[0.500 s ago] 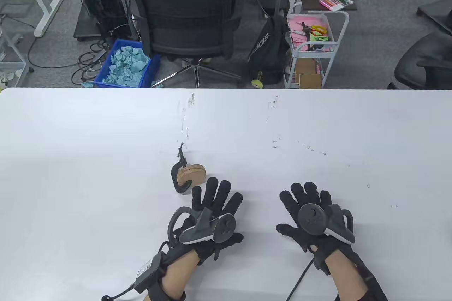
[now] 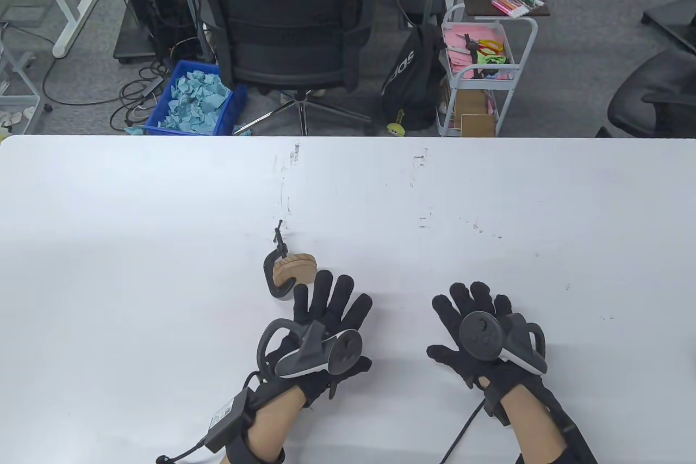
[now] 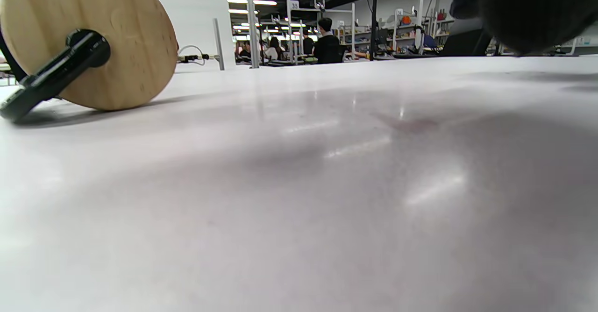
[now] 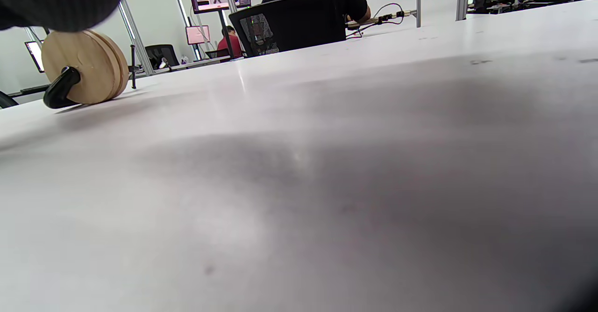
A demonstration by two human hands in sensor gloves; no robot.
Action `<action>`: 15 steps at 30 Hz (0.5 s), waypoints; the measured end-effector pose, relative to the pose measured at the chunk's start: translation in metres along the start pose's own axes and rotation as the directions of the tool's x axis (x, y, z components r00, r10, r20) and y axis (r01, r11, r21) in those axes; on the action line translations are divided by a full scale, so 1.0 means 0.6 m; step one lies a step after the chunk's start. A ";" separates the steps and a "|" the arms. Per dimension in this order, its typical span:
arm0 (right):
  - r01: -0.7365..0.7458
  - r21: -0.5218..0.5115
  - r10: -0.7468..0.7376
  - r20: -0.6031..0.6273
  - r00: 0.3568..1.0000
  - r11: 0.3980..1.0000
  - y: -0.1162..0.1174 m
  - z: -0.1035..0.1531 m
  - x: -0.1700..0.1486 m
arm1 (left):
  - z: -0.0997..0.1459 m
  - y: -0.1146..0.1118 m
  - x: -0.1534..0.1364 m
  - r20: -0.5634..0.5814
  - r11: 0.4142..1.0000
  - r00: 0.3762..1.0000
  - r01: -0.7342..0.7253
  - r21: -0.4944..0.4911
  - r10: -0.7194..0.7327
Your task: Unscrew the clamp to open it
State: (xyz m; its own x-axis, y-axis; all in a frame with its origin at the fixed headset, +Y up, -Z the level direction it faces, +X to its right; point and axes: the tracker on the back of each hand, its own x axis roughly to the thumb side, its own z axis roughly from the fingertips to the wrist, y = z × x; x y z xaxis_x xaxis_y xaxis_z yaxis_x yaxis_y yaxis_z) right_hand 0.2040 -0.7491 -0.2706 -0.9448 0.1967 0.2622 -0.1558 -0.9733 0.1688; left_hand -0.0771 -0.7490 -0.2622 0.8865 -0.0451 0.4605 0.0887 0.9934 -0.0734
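A black C-clamp (image 2: 273,274) lies on the white table (image 2: 163,203), clamped on a stack of round wooden discs (image 2: 296,268). Its screw handle (image 2: 278,238) points away from me. My left hand (image 2: 326,311) rests flat on the table with fingers spread, its fingertips just right of and below the discs, not touching them. My right hand (image 2: 473,317) rests flat and spread, well to the right of the clamp. Both hands hold nothing. The discs (image 3: 93,41) and clamp arm (image 3: 51,76) show in the left wrist view, and the discs show far left in the right wrist view (image 4: 84,67).
The table's far edge runs across the table view, with an office chair (image 2: 288,23), a blue bin (image 2: 193,99) and a white cart (image 2: 478,72) on the floor beyond it. Small dark marks dot the tabletop.
The left hand has crept slightly forward towards the discs. The right hand and the clamp have not visibly moved.
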 end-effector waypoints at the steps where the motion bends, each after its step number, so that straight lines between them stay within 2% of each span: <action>1: -0.002 0.002 0.002 -0.002 1.000 1.000 0.000 0.000 0.000 | 0.000 0.003 -0.003 -0.005 1.000 1.000 -0.012 0.005 0.012; 4: 0.000 0.006 0.000 -0.009 1.000 1.000 -0.001 0.000 -0.001 | 0.001 0.023 -0.019 -0.035 0.996 0.997 -0.072 0.047 0.074; 6: 0.002 0.007 -0.002 -0.015 1.000 1.000 -0.002 0.001 -0.002 | 0.004 0.049 -0.043 -0.080 0.983 0.984 -0.149 0.103 0.158; 8: 0.003 0.008 -0.002 -0.019 1.000 1.000 -0.002 0.001 -0.004 | 0.005 0.074 -0.080 -0.130 0.948 0.947 -0.271 0.165 0.293; 11: -0.001 0.016 0.002 -0.030 1.000 1.000 -0.004 0.001 -0.008 | 0.006 0.108 -0.160 -0.221 0.859 0.839 -0.440 0.264 0.497; 13: 0.004 0.017 -0.004 -0.038 0.999 1.000 -0.005 0.001 -0.011 | 0.001 0.117 -0.211 -0.303 0.855 0.805 -0.435 0.282 0.510; 15: 0.009 0.022 -0.008 -0.045 0.999 1.000 -0.006 0.001 -0.013 | -0.007 0.117 -0.255 -0.417 0.881 0.777 -0.401 0.251 0.472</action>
State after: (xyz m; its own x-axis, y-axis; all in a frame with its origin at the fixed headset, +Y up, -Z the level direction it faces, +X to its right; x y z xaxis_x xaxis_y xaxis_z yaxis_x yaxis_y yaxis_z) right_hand 0.2119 -0.7472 -0.2725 -0.9557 0.1986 0.2174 -0.1577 -0.9687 0.1915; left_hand -0.2048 -0.6729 -0.3418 0.9199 0.3895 -0.0455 -0.3909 0.9200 -0.0272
